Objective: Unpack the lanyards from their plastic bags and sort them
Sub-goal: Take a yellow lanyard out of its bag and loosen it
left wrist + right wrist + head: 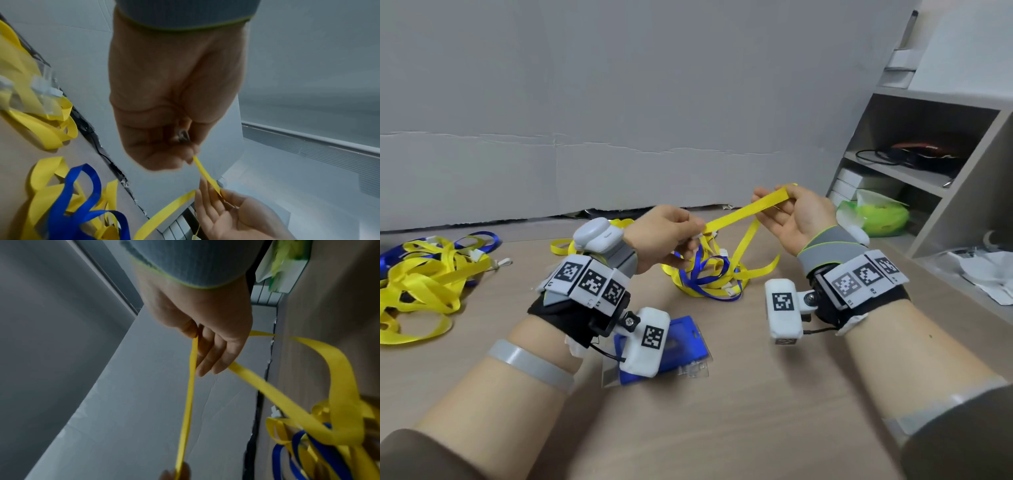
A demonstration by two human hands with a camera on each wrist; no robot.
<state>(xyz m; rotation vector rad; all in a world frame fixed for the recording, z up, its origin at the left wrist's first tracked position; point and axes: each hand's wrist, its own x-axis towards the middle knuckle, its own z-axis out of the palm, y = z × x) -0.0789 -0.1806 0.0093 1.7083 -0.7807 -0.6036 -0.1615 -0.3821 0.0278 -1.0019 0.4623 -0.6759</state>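
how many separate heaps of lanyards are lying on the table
2: a tangled heap of yellow and blue ribbon lanyards at the far left, and a smaller yellow and blue tangle between the hands. More may lie out of view.

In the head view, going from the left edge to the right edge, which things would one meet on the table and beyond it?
Pile of yellow lanyards → left hand → tangle of yellow and blue lanyards → right hand → green bag → shelf unit.
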